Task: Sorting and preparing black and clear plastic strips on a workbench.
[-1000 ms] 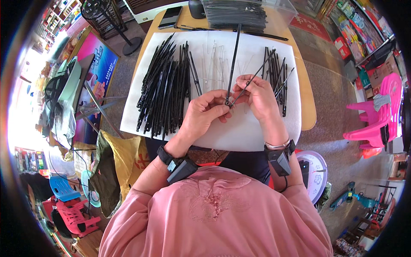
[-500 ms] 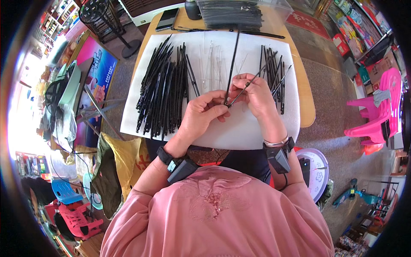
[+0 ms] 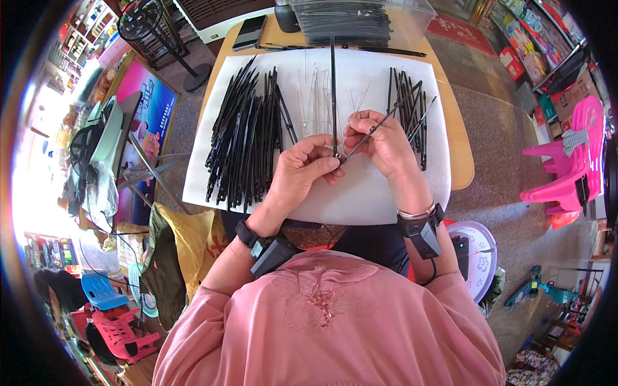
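Two slender black rods meet at the fingertips, over the middle of the white foam sheet [image 3: 360, 207], nearer its front edge than its back one. Both look light, thin enough to flex when pushed sideways yet stiff enough to keep their line; the glossy finish may slip a little between dry fingers, and the narrow ends are probably the easiest part to snap. A pinch close to the end, or at one of the small knobs, should give the surest hold.

The left hand [image 3: 301, 170] pinches the near end of the straight rod [image 3: 334, 96], thumb against fingers, and its far end passes beyond the sheet's back edge. The right hand [image 3: 387, 145] holds the slanted rod [image 3: 371, 130] in a narrow fingertip grip partway along; its lower end reaches the left fingertips, its upper end points toward the sheet's back right corner. Whether the two ends are joined cannot be told.

The straight rod is dark and even, with a small shiny fitting at its pinched end; the slanted one carries a knob partway along. Similar rods form a dense pile [image 3: 241, 138] along the sheet's left edge and a smaller bundle [image 3: 408, 106] near its right edge.
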A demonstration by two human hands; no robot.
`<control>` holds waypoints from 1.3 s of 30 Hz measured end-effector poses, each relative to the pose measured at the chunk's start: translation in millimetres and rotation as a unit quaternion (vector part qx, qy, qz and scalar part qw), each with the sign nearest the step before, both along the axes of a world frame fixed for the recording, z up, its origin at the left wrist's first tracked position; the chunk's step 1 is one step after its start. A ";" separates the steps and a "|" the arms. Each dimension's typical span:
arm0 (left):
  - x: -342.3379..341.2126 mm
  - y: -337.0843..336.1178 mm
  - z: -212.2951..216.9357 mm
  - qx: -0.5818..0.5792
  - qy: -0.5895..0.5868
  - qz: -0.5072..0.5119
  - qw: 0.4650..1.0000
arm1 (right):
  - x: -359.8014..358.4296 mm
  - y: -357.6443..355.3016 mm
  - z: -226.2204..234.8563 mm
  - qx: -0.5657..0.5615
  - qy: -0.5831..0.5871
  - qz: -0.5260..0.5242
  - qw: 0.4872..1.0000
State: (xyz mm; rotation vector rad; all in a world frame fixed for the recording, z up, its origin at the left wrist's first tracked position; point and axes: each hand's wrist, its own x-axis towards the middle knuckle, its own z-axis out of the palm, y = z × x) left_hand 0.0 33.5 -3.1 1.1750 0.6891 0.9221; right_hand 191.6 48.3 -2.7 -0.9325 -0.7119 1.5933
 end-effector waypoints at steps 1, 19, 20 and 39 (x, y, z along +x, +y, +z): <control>0.6 -0.6 0.0 -0.001 0.000 0.006 1.000 | 0.0 -0.7 1.5 -0.002 0.001 -0.001 1.000; 1.1 -0.9 8.9 0.007 0.018 -0.043 0.999 | -1.4 -2.3 4.6 -0.012 -0.049 0.010 0.999; 1.4 0.0 10.7 -0.013 -0.020 -0.062 0.998 | -0.3 -1.3 3.4 -0.023 -0.039 0.012 0.999; 1.1 1.4 18.7 0.038 0.043 0.199 0.978 | -4.2 -10.0 15.7 0.227 -0.094 0.198 0.949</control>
